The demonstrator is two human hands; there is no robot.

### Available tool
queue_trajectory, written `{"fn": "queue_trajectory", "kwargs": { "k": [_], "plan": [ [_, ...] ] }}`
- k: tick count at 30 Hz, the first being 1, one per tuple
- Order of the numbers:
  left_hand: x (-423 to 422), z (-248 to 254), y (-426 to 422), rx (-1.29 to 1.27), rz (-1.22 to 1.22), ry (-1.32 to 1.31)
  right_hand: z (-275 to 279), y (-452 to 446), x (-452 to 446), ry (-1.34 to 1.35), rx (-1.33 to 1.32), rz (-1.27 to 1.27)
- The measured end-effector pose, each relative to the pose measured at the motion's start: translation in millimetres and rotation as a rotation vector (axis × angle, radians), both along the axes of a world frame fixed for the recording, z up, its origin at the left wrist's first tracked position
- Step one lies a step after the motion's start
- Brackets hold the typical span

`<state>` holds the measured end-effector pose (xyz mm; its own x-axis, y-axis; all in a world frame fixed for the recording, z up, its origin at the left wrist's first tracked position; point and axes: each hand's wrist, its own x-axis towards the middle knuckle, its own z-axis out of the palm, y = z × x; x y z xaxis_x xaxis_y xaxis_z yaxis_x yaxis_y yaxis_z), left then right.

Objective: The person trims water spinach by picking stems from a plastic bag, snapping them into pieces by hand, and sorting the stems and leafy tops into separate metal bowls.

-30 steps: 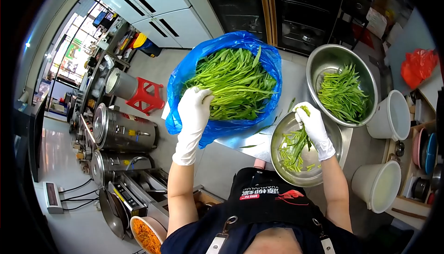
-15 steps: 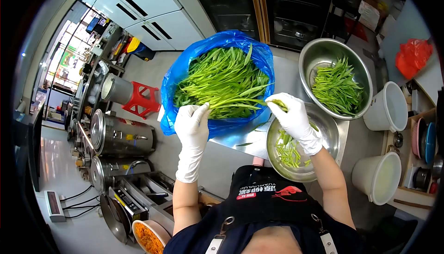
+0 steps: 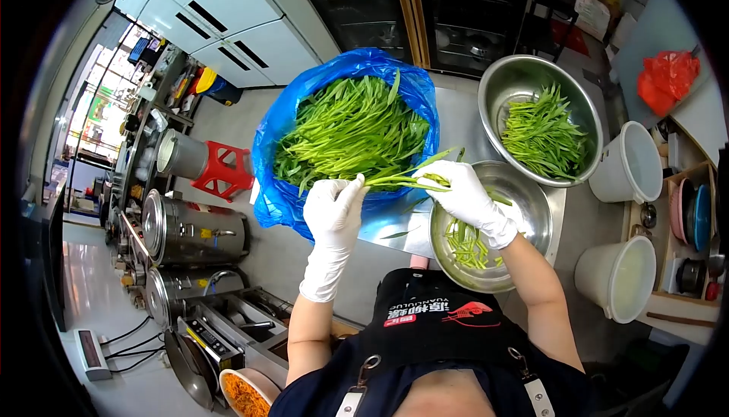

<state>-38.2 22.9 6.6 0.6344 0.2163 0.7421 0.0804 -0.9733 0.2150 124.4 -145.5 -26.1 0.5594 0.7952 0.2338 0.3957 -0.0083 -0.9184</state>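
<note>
My left hand (image 3: 335,208), in a white glove, pinches one end of a few stalks of water spinach (image 3: 391,181) at the near rim of a blue plastic bag (image 3: 267,140). Long green stalks and leaves (image 3: 353,125) fill that bag. On the other end of the stalks, my gloved right hand (image 3: 465,195) has its fingers closed. It is above a shallow steel bowl (image 3: 538,216) holding short cut stem pieces (image 3: 466,245). Farther back, a deeper steel basin (image 3: 495,102) contains a pile of leafy greens (image 3: 545,136).
Bag and bowls rest on a steel table (image 3: 456,125). White buckets (image 3: 619,280) stand at the right, below a red plastic bag (image 3: 668,81). A red stool (image 3: 224,172) and large steel pots (image 3: 194,227) are at the left. Fridge doors (image 3: 228,7) rise at the back.
My left hand has moved right, towards my right hand, which has shifted slightly left. More stalks now stretch between the two hands. The whole view has shifted slightly.
</note>
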Motion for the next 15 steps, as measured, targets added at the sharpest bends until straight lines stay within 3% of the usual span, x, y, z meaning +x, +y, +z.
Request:
{"fn": "queue_trajectory", "kwargs": {
  "k": [3, 6, 7, 11, 15],
  "plan": [
    [1, -9, 3, -0.043, 0.008, -0.017, -4, -5, 2, 0.005, -0.031, 0.034],
    [-2, -11, 0, -0.351, -0.051, 0.003, -3, -6, -2, -0.100, -0.024, -0.003],
    [-9, -4, -3, -0.589, -0.029, 0.151, -3, -6, -3, -0.176, -0.002, -0.020],
    [-15, -5, 4, -1.177, -0.043, 0.215, -4, -6, -1, -0.523, 0.105, -0.085],
    [-15, 7, 2, -1.425, -0.077, 0.324, -7, -7, -1, -0.677, 0.157, -0.067]
  ]
}}
